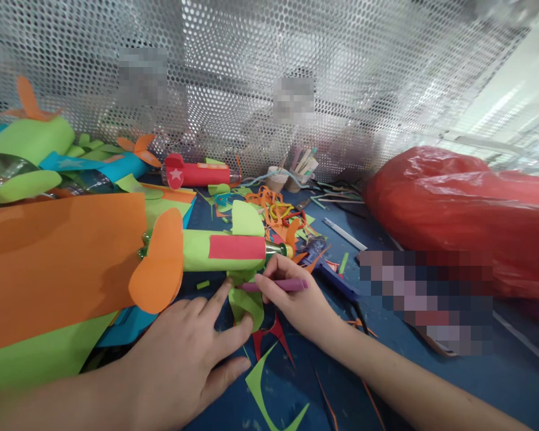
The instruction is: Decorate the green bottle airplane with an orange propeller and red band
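Head view: purple marker [291, 285] at green paper [247, 308]

Left hand [184, 335], open, rests fingertips on the paper. Just beyond, the wrapped bottle [197, 250] lies lengthwise left to right. Right hand [291, 293], nearer its neck, pinches the marker roughly parallel, tip leftward.

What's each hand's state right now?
Left hand: open, fingers on the lower green paper piece.
Right hand: closed, holding the purple pen.
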The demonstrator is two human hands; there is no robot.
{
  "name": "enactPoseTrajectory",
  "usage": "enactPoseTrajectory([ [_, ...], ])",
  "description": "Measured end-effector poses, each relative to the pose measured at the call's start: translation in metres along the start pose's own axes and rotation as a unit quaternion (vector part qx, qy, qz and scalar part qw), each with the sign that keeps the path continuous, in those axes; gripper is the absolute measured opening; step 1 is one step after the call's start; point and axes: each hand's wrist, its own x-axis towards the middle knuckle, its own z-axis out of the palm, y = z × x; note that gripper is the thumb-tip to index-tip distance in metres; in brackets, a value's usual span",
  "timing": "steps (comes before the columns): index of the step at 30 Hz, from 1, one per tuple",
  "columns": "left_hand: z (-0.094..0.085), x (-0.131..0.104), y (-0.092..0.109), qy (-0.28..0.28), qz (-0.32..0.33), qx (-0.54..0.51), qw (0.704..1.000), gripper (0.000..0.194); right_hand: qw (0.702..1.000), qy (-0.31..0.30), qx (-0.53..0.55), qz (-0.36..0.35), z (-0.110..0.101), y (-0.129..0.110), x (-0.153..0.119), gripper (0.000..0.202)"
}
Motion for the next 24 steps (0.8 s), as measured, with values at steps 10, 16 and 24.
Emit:
enactPoseTrajectory([
  [10,-0.0009,-0.0004,0.0002,0.007,-0.004,0.0,1.0,0.036,1.0,0.01,-0.005,-0.005,0.0001,0.0015,0.0005,0.025],
  [16,-0.0005,-0.0007,0.0009,0.01,-0.001,0.0,1.0,0.036,1.0,0.01,-0.029,-0.006,-0.0007,0.0003,-0.0003,0.025],
  [24,0.0,-0.0003,-0.0001,0.007,0.002,0.004,1.0,0.036,1.0,0.001,0.0,0.003,0.0002,-0.0006,-0.0002,0.024],
])
